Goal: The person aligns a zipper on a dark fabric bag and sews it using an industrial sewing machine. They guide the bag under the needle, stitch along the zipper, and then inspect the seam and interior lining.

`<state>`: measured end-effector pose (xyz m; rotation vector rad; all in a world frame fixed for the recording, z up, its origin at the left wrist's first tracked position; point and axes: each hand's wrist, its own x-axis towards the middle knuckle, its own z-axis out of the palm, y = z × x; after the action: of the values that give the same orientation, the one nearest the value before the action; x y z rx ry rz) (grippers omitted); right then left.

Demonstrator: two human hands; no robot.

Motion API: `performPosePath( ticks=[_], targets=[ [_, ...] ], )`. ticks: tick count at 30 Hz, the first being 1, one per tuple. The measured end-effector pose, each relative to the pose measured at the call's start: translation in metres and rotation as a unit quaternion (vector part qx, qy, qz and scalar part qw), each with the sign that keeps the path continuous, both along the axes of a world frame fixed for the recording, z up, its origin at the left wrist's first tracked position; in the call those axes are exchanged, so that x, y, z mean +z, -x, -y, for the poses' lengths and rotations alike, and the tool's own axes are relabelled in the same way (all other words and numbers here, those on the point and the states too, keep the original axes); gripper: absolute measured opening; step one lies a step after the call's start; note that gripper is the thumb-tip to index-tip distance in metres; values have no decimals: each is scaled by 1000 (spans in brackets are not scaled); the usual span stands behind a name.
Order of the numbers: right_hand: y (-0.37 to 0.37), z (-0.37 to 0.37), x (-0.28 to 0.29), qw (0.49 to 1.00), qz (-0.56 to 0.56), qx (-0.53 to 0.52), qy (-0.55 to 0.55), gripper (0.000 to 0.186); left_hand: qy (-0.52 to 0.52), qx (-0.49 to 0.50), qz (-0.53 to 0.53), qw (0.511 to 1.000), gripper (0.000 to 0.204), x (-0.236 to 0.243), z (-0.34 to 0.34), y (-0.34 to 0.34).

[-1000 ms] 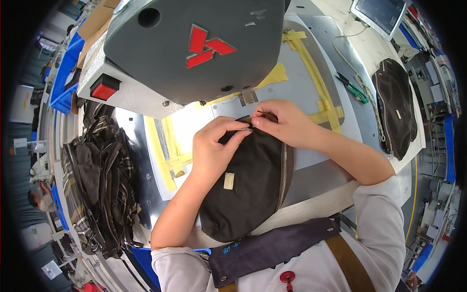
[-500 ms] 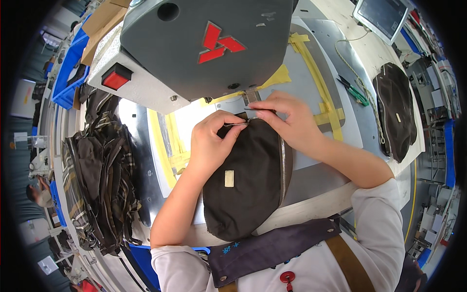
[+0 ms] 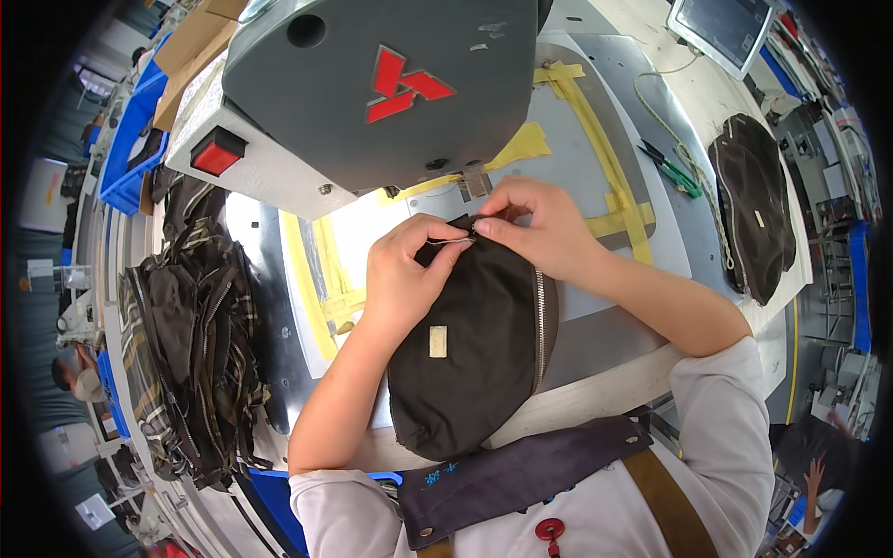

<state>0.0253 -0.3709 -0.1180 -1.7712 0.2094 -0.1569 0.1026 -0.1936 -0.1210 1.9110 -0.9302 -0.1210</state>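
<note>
A dark brown fabric pouch [image 3: 470, 335] with a small cream label lies in front of me, its lower part over the table's near edge. A metal-toothed zipper [image 3: 540, 325] curves down its right side. My left hand [image 3: 402, 270] pinches the top edge of the pouch between thumb and fingers. Close beside it, my right hand [image 3: 539, 232] is closed in a pinch at the same top edge, by the zipper's upper end. Small detail between the right fingertips is hidden. Just beyond my hands is the presser foot [image 3: 475, 182] of a grey sewing machine [image 3: 372, 102].
A heap of dark and plaid pouches [image 3: 191, 353] sits at the left. Another brown pouch [image 3: 753, 209] lies at the right, near green-handled snips [image 3: 684, 179] and a cord. Yellow tape [image 3: 609, 149] marks the plate. A blue bin [image 3: 130, 167] and a tablet [image 3: 726, 28] stand farther off.
My right hand has moved slightly left and down from near the presser foot to the pouch's top edge. The left hand keeps its pinch. Another person's hand now shows at the lower right.
</note>
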Motion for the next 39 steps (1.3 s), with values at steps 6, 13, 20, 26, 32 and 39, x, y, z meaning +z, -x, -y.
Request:
performPosePath(
  ticks=[6,13,20,26,32,39],
  targets=[
    [0,6,1,976,121,74,163,10,13,36,-51,998,12,6,4,6],
    [-3,15,3,983,79,122,110,10,-11,-20,-29,999,10,8,-2,2],
    [-8,13,1,985,-122,121,-1,17,-74,7,-104,992,11,13,3,7],
    [7,12,-2,990,-36,130,32,15,-45,20,-179,983,12,1,-2,0],
    [6,8,-10,994,-43,90,-46,15,-46,2,-188,981,11,2,-2,-1],
    [5,3,-5,996,-71,51,-17,14,-11,-14,182,983,13,-1,-2,3]
  ],
)
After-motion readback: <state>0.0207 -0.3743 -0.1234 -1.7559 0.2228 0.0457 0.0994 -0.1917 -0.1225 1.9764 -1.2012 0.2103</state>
